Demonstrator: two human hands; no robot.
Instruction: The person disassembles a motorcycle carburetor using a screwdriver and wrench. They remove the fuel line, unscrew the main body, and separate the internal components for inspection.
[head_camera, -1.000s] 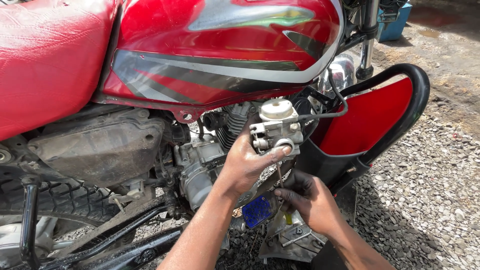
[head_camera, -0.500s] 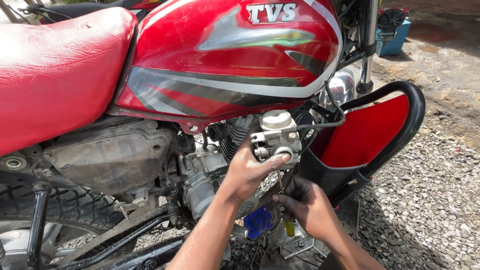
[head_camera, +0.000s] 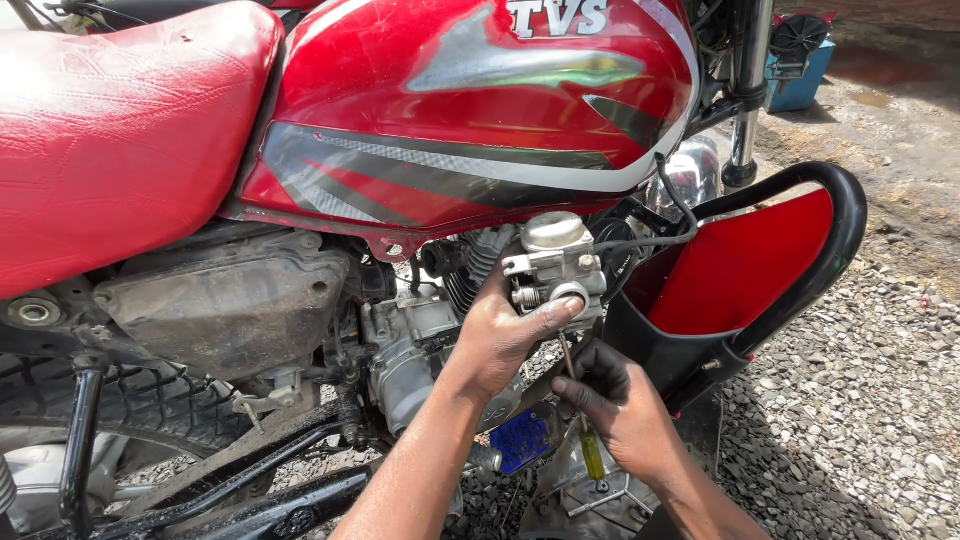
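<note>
1. Beside the red motorcycle, under the fuel tank, both hands are in at the engine, and the view now sits a touch lower and closer than half a second ago, the tank filling more of the top
2. The left hand has barely moved: it stays clamped on the silver carburettor, thumb pressed across its round front port, fingers wrapped behind the body
3. The carburettor sits just below the tank's lower edge, ahead of the finned cylinder, with a grey cable looping off its top
4. The right hand has shifted slightly; its fingers are pinched narrow round a thin screwdriver, the yellow-green handle pointing down past the palm and the shaft running up toward the carburettor's underside
5. Whether the tip is seated in a screw, I cannot tell: the thumb and carburettor body hide it
6. A blue tag shows just below the left wrist
7. The red leg guard stands to the right, gravel beneath
</note>
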